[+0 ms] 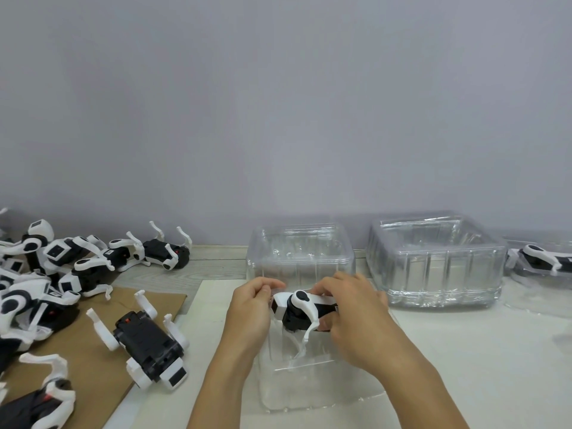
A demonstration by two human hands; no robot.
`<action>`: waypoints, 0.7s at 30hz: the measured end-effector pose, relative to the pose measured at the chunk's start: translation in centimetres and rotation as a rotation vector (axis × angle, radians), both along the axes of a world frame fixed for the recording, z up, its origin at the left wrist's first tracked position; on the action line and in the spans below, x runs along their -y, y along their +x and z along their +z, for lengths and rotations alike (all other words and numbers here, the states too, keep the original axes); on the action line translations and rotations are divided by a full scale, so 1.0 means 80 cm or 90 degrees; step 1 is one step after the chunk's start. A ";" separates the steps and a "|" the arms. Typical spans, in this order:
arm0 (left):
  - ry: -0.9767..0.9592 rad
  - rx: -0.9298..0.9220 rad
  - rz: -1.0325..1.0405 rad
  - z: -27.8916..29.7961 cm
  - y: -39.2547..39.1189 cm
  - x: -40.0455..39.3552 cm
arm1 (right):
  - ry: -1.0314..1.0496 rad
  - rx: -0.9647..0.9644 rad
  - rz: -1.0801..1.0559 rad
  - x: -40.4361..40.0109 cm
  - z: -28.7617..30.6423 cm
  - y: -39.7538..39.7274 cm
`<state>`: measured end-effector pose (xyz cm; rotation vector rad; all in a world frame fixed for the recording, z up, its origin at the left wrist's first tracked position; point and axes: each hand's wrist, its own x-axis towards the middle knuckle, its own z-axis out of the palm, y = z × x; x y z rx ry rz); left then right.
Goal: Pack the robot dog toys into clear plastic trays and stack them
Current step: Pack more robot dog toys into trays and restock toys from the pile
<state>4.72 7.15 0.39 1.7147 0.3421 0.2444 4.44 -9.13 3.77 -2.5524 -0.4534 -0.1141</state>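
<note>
While both hands gripped one robot dog toy (298,309), it sat above the near clear tray (309,388). Left hand (250,308) pinched the head end, right hand (349,308) curled round the body. Another tray (300,252) stood right behind, a tray stack (436,264) to the right. Loose dogs (49,274) were piled far left, one on its back (148,342) on cardboard (93,382).

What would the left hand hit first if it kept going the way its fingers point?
Probably the head end of the robot dog toy that the left hand already pinches; past that, the right hand. Depth is uncertain.
</note>
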 end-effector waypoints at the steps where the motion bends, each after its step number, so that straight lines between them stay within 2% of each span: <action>1: 0.002 -0.001 0.000 0.000 0.000 0.000 | -0.004 0.000 -0.005 0.000 0.000 0.000; 12: -0.024 -0.002 -0.002 0.004 -0.003 0.002 | -0.008 -0.028 -0.023 -0.002 -0.003 0.002; 21: -0.078 -0.022 -0.089 0.012 -0.012 0.002 | -0.015 -0.010 -0.024 -0.003 -0.008 0.003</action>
